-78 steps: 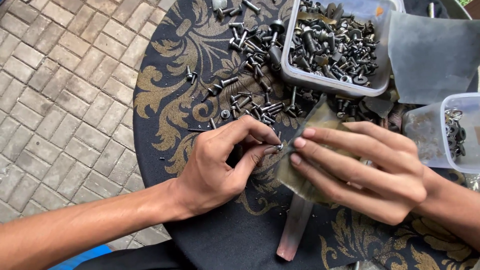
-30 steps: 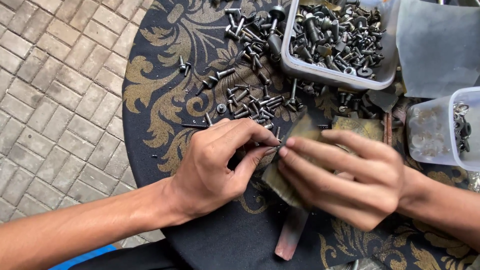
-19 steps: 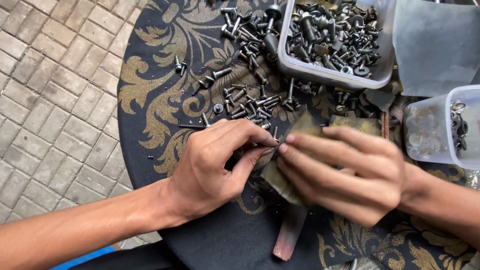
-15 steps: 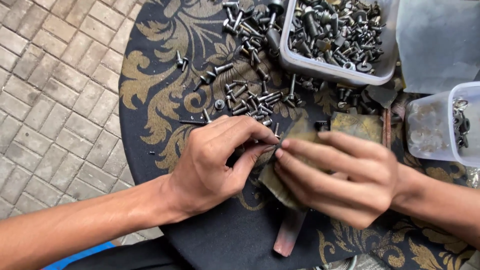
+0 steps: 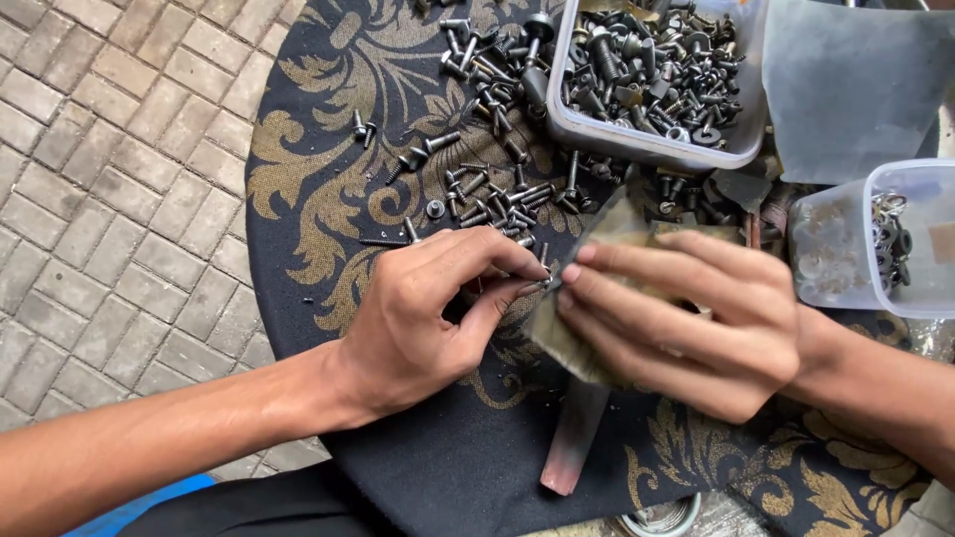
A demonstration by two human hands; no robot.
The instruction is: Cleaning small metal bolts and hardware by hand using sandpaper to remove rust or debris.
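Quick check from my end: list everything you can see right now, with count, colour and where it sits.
small screw: one, dark, pinched between both hands' fingertips
sandpaper sheet: one, olive-brown, under the right hand
loose screws: many, dark grey, scattered on the cloth
clear tub: one, full of bolts and nuts, top centre
second tub: one, clear, right edge, few metal parts
grey sheet: one, top right
flat strip: one, reddish, bottom centre
tablecloth: one, black with gold pattern
paving: grey bricks, left
left hand: one
right hand: one

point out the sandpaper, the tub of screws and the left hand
sandpaper point(image 5: 557, 333), head view, lower left corner
tub of screws point(image 5: 637, 144), head view, near rim
left hand point(image 5: 423, 323), head view, back of the hand
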